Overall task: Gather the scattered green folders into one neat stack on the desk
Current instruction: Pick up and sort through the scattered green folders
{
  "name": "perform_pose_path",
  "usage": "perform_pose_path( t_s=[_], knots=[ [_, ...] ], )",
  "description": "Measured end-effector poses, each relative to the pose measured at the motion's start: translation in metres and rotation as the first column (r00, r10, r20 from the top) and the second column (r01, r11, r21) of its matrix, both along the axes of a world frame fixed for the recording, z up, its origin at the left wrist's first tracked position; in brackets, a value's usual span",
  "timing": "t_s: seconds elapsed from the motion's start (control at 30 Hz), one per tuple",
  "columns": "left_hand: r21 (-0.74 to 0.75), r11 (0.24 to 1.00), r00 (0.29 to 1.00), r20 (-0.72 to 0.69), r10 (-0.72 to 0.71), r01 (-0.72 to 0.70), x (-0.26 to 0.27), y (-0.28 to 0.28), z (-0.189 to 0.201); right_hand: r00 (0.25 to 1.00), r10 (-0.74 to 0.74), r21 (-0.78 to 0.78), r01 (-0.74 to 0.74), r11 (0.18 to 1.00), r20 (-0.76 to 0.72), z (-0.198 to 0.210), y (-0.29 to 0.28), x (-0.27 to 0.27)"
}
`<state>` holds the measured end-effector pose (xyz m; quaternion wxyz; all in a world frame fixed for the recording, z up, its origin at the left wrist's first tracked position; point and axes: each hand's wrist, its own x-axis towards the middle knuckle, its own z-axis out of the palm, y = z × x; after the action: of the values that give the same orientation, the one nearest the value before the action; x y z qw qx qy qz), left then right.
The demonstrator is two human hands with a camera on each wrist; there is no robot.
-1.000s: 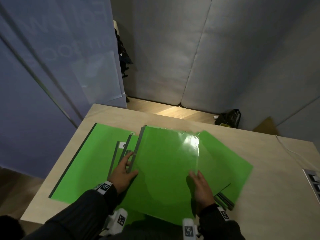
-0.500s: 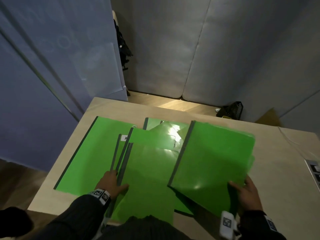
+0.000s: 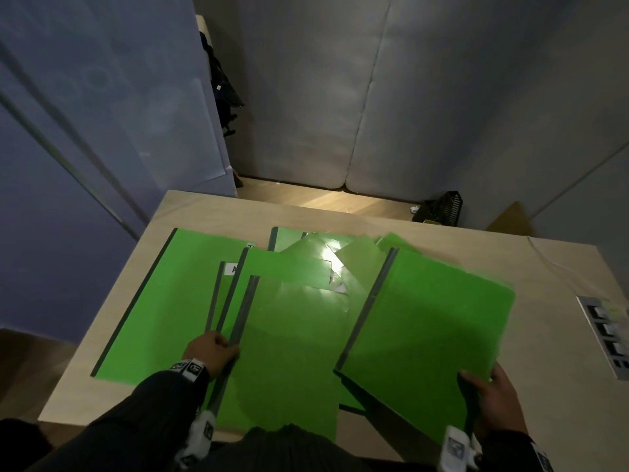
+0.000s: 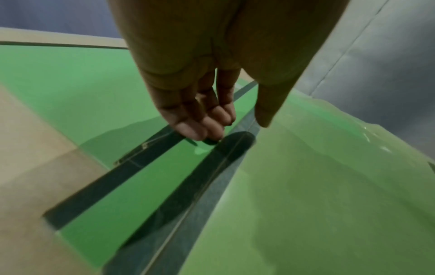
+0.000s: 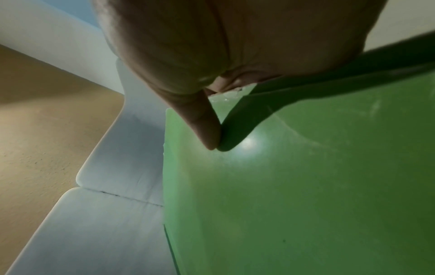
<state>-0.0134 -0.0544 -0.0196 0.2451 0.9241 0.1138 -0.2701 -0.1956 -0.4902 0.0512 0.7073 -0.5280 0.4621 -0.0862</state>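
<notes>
Your right hand holds one green folder by its near right corner, lifted clear of the light wooden desk. In the right wrist view the thumb presses on the folder's upper face while the other fingers are hidden beneath it, so the grip looks like a pinch, though the underside cannot be seen. The raised folder's long axis runs from you toward the far wall, leaning a little to the right, with its grey spine along the left edge and the near end higher than the pile.

Your left hand rests on the spread of folders still lying on the desk, fingers curled loosely downward with their tips on the green cover just beside a dark spine strip; they close on nothing. Under that hand, a second folder lies flat, its long axis also pointing away from you, and its near end overhangs the desk's front edge. To its left a wider folder lies flat near the desk's left edge, black spine outward. Further back, several folders overlap at skewed angles under a glare of light. A grey power strip sits at the desk's right edge.
</notes>
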Motion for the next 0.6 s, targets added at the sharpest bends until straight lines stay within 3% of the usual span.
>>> perform_pose_path(
  t_s=[0.17, 0.37, 0.47, 0.6],
  knots=[
    [0.109, 0.986, 0.992, 0.027, -0.126, 0.123, -0.004, -0.014, 0.000, 0.999, -0.030, 0.046, 0.028, 0.999, 0.026, -0.004, 0.001, -0.001],
    [-0.075, 0.991, 0.968, 0.218, 0.122, -0.108, 0.015, -0.006, 0.034, 0.999, -0.030, 0.059, 0.029, 0.998, 0.015, -0.004, -0.001, -0.006],
    [-0.136, 0.969, 0.896, 0.370, 0.245, -0.208, 0.033, 0.016, 0.071, 0.999, -0.030, 0.085, 0.028, 0.996, 0.013, -0.006, -0.003, -0.008],
    [-0.291, 0.910, 0.735, 0.539, 0.412, -0.297, 0.071, 0.057, 0.105, 0.999, -0.030, 0.104, 0.028, 0.994, 0.019, -0.008, 0.002, -0.004]
  ],
)
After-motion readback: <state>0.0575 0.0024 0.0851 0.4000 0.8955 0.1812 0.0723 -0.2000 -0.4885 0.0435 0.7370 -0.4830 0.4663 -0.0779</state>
